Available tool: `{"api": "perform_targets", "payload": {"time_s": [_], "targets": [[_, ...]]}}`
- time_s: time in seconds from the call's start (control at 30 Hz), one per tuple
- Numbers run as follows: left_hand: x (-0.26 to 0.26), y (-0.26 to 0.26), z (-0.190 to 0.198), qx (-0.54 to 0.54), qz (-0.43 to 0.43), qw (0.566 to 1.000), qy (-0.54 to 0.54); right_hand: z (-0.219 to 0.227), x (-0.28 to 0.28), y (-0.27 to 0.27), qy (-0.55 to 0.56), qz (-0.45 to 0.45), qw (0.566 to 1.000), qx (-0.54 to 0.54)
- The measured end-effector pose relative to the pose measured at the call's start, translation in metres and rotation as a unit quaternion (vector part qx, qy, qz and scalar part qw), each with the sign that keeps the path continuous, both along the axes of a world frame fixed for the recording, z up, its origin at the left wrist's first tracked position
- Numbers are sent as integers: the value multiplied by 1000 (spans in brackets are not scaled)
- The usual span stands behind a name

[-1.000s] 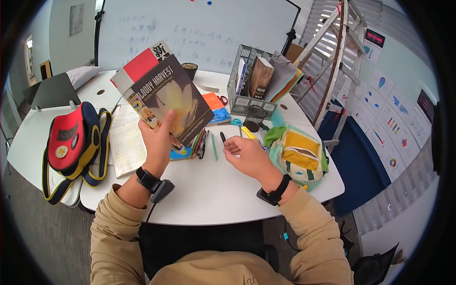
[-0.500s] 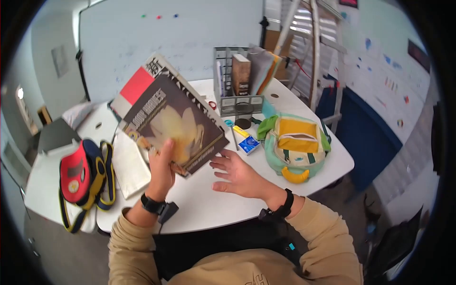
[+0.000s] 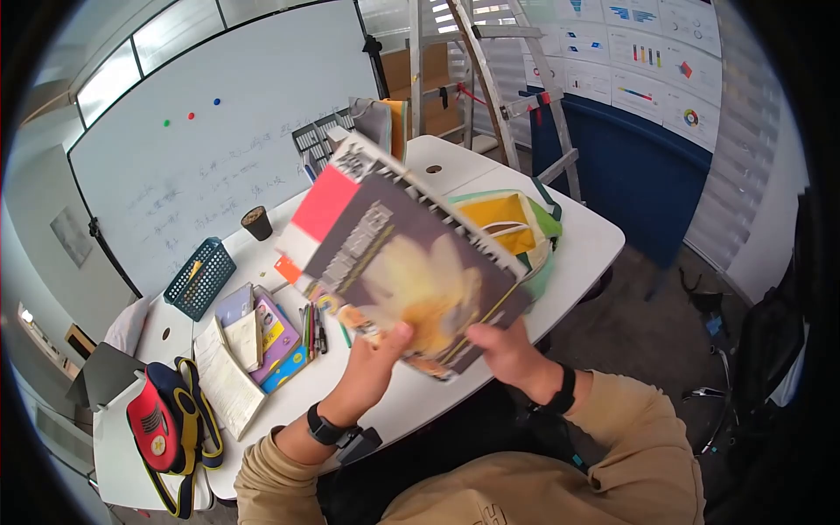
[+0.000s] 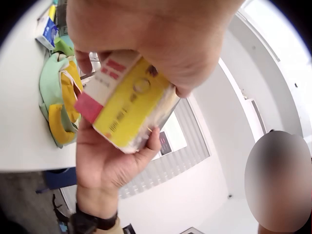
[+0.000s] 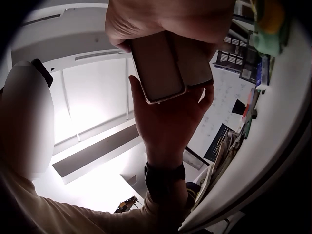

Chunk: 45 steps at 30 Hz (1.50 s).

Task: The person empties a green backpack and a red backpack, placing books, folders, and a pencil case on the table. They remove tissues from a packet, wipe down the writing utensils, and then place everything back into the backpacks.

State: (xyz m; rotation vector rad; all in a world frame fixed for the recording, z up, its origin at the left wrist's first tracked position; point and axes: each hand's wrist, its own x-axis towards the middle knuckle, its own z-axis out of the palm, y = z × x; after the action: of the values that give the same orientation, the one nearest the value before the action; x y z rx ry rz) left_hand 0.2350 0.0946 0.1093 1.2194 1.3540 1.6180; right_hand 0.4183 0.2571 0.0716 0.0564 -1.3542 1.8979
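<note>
Two thick books are held up together over the table, tilted, in the head view. The front book [image 3: 411, 271] has a dark cover with a large pale flower. Behind it a red-and-white book [image 3: 325, 208] sticks out at the upper left. My left hand [image 3: 363, 376] grips the stack at its lower left, thumb across the flower cover. At the lower right corner my right hand [image 3: 516, 354] holds it, thumb on the front. The left wrist view shows a yellow book spine [image 4: 134, 105] between both hands; the books' undersides look dark in the right wrist view.
A mint backpack [image 3: 538, 276] with a yellow pocket stands right of the books, partly hidden. At left are a red-and-navy bag [image 3: 162, 429], notebooks [image 3: 229, 376], pens [image 3: 312, 328], a teal basket [image 3: 199, 278] and a small pot [image 3: 256, 223]. A file rack [image 3: 319, 140] and ladder [image 3: 490, 79] are behind.
My right hand has come from beside the pens on the table up to the books' lower right corner and now grips it. The books moved right and lower; the head view turned.
</note>
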Motion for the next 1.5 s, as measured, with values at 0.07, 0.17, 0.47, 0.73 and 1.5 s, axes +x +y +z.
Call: {"api": "perform_targets", "payload": {"time_s": [0.07,0.17,0.47,0.73,1.5], "targets": [[7,24,2,64,-38,995,71,-5,20,23,60,-21,993,-102],[3,70,19,37,-79,976,199,8,68,63,89,-55,979,-175],[0,187,-14,0,-24,816,577,25,217,124,114,-300,934,-157],[12,211,-10,-106,-64,749,651,6,269,103,38,-310,929,-197],[20,229,-18,-69,-128,697,703,30,299,35,-44,-346,914,-207]]}}
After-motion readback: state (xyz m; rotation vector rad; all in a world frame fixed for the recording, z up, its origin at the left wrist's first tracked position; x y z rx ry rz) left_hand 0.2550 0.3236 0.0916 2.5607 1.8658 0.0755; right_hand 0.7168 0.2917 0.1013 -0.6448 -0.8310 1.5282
